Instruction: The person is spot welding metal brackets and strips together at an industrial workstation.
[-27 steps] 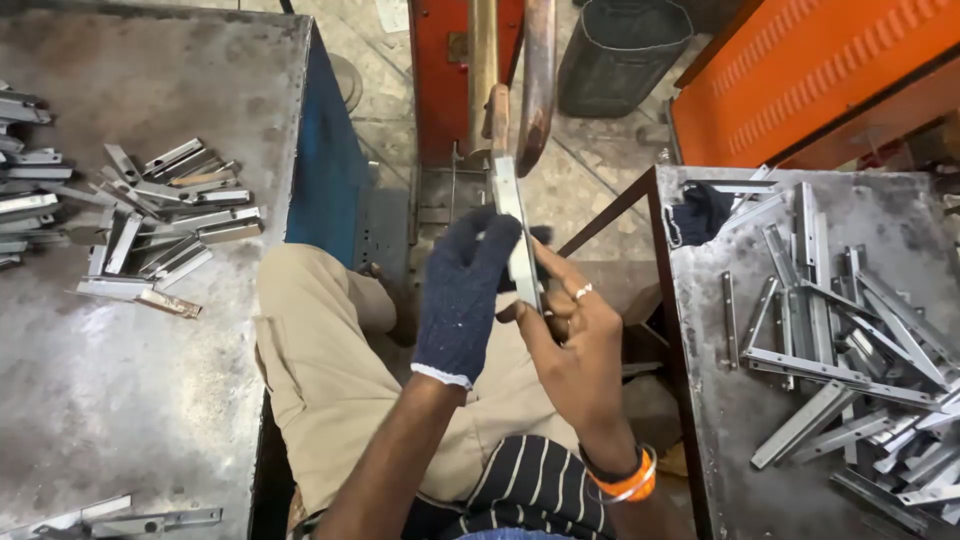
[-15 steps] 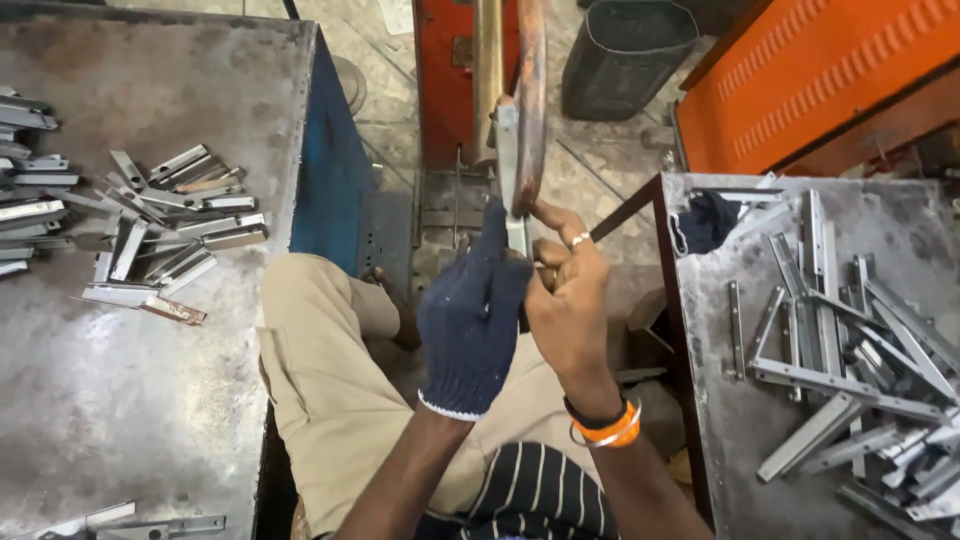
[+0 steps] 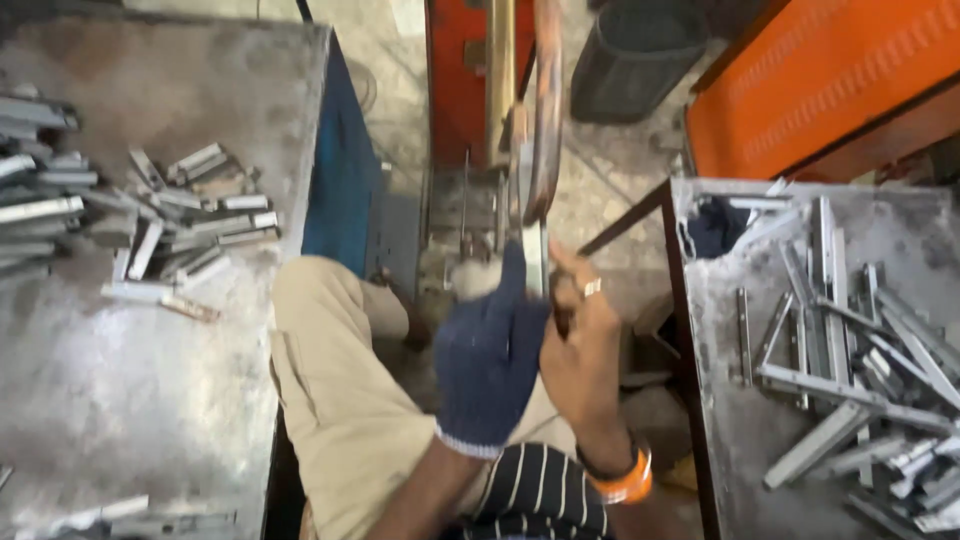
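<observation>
1. The left hand [image 3: 487, 360], in a dark blue knit glove, is closed round a narrow metal strip [image 3: 533, 262], with its fingers wrapped on the strip's left side.
2. The right hand [image 3: 578, 340], bare, with a ring and an orange wristband, pinches the same strip from the right with curled fingers.
3. The strip stands nearly upright between both hands, and its top end sits at the curved arm of the red machine [image 3: 545, 110] just beyond them.
4. A grey table [image 3: 120, 400] on the left carries a pile of short metal pieces [image 3: 150, 230] at its far side.
5. On the right, a second metal table [image 3: 730, 420] holds a heap of long metal strips [image 3: 860, 340].
6. A dark bin [image 3: 635, 50] stands on the floor far behind, beside an orange panel [image 3: 830, 70].
7. The gloved hand hides the strip's lower end.
</observation>
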